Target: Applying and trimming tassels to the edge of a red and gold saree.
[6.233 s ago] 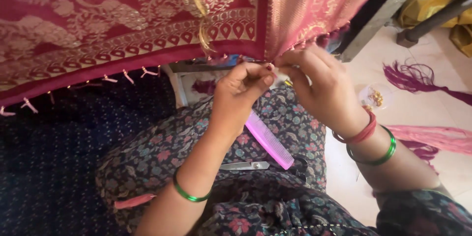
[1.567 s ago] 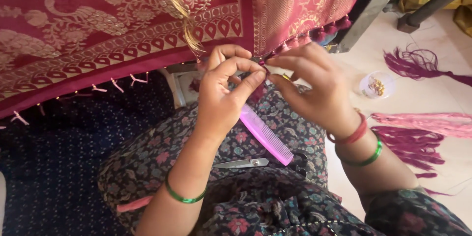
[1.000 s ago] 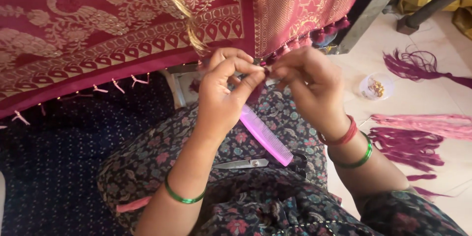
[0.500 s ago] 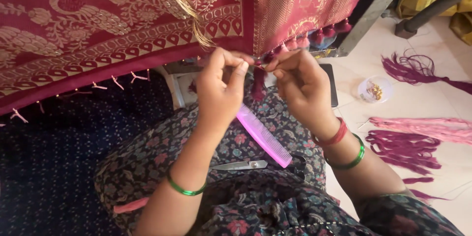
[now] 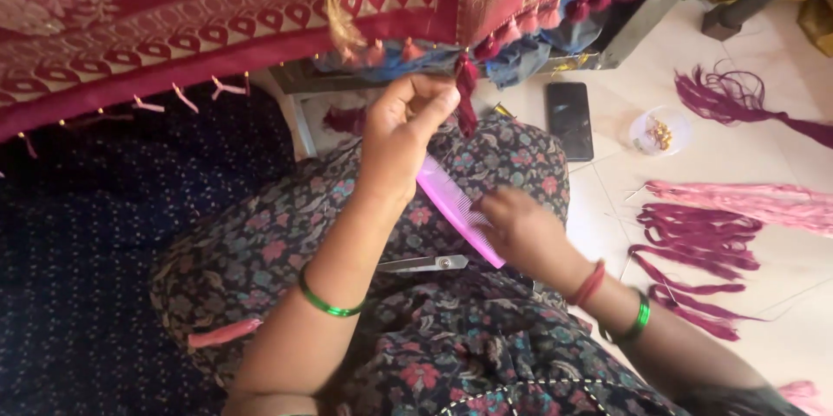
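While the left hand (image 5: pixel 401 131) pinches a dark red tassel (image 5: pixel 466 95) hanging off the saree edge (image 5: pixel 260 52), the right hand (image 5: pixel 519 229) is down on the lap, fingers curling onto the pink comb (image 5: pixel 455 212), though I can't quite tell if it's gripped. Several finished tassels (image 5: pixel 555 17) hang to the right along the border, loose fringe ends (image 5: pixel 221 86) wait on the left, so there's plenty left. Scissors (image 5: pixel 425 264) lie beside the comb.
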